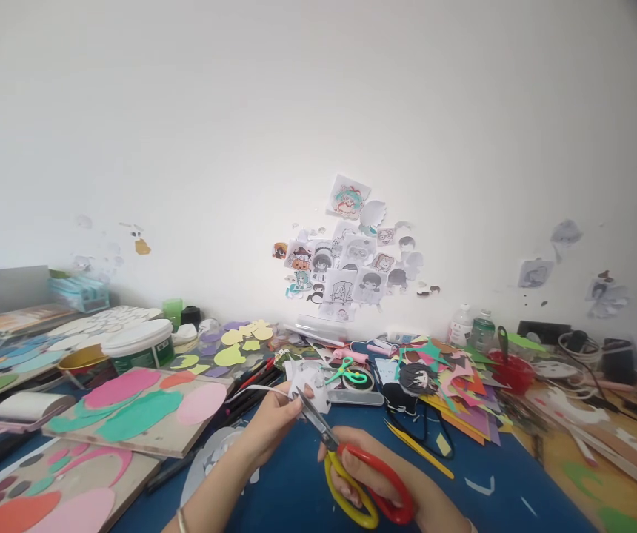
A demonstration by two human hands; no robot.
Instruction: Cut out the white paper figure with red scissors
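R hand curled rnd scissors

The red handle of the scissors covers part of the right hand. Both forearms run off the bottom edge, as does a pale pink shape. Marks on the white paper under the left hand's fingers, and lettering on the bottle, are too small to tell; a drawing rightward blurs.
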